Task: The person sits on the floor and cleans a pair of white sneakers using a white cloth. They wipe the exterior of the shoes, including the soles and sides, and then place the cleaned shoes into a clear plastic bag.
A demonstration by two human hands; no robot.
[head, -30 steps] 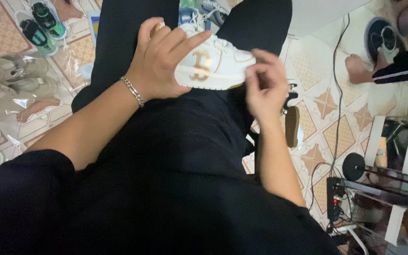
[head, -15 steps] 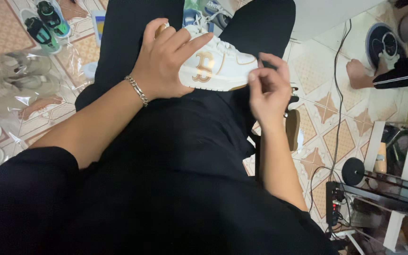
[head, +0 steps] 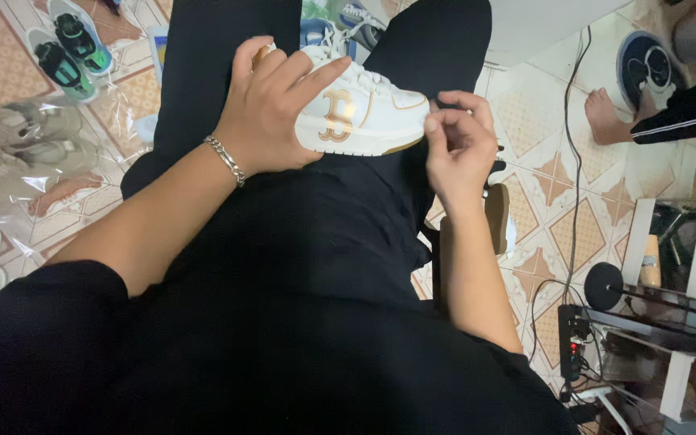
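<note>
A white sneaker (head: 368, 113) with gold trim and a gold emblem on its side rests on my lap, lying across my black trousers. My left hand (head: 271, 109) wraps over its heel end and grips it, a silver chain bracelet on the wrist. My right hand (head: 459, 145) is at the toe end, thumb and fingers pinched together right beside the sole; whether they pinch something small is too small to tell.
Green and black sneakers (head: 70, 48) lie on the patterned tile floor at upper left, with bagged pale shoes (head: 26, 145) below them. Another person's bare foot (head: 610, 117) is at upper right. A power strip (head: 571, 350) and cables sit at lower right.
My right hand has moved in from the shoe's side to its toe end and closed into a pinch. The left hand keeps its grip; the view has shifted slightly.
</note>
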